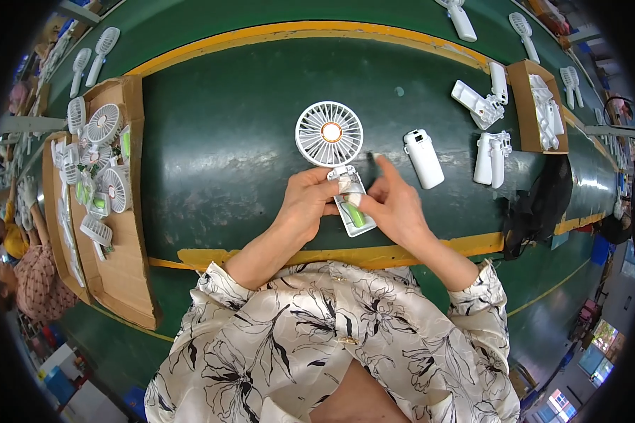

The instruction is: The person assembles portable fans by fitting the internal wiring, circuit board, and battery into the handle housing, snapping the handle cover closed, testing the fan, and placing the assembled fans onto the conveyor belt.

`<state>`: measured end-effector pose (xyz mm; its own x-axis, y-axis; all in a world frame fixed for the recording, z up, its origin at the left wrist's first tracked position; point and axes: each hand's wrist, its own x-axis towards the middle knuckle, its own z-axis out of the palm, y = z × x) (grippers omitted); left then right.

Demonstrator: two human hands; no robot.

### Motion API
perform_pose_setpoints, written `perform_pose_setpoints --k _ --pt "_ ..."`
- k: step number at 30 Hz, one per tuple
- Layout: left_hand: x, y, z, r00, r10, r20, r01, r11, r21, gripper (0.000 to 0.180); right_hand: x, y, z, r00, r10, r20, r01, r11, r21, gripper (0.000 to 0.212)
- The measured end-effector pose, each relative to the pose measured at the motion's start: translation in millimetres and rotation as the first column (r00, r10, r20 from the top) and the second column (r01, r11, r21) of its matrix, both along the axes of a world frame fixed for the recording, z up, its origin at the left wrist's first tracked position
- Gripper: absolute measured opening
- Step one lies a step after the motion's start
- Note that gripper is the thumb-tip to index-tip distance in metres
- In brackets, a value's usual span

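Observation:
My left hand [305, 204] is closed round the neck of a white handheld fan [330, 134], whose round grille points away from me. The fan's handle lacks its cover, and a green cylindrical cell [356, 216] shows inside. Over the handle's right side is my right hand [396, 206], its index finger stretched out and its thumb touching the handle. Both thumbs carry white wraps at the tips. To the right of that hand a white handle cover [424, 159] lies on the green table.
At the left stands a cardboard box [130, 261] with several fans and green cells. On the right are loose white handle shells [478, 104], more shells [492, 159] and a smaller cardboard box [525, 113]. A black cloth [540, 208] drapes over the right edge. People sit further left.

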<state>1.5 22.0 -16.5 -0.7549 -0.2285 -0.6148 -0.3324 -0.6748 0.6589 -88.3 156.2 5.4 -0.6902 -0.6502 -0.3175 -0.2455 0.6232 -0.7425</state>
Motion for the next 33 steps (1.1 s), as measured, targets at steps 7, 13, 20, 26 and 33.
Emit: perform_pose_setpoints --k 7,13,20,26,33 --pt "-0.5 -0.6 0.9 0.999 -0.036 0.006 0.036 0.999 0.013 0.027 -35.4 41.2 -6.6 0.56 0.149 -0.815 0.079 0.97 0.231 0.059" --pt "-1.6 -2.5 1.5 1.0 -0.029 0.007 0.028 0.999 0.033 0.029 -44.6 44.8 -12.8 0.602 0.136 -0.787 0.078 0.971 0.227 0.054" --pt "-2.1 -2.0 5.1 0.999 0.016 0.04 -0.019 0.997 0.075 0.028 -25.0 26.6 16.3 0.703 0.03 -0.71 0.016 0.998 0.057 0.054" --pt "-0.3 -1.1 4.8 0.995 0.096 0.005 -0.096 0.985 0.146 0.037 26.8 8.1 43.8 0.759 0.241 -0.605 -0.281 0.959 0.03 0.058" --pt "1.1 -0.8 3.8 0.993 0.114 -0.026 -0.108 0.979 0.173 0.039 38.1 -10.0 28.6 0.742 0.281 -0.609 -0.302 0.951 0.071 0.054"
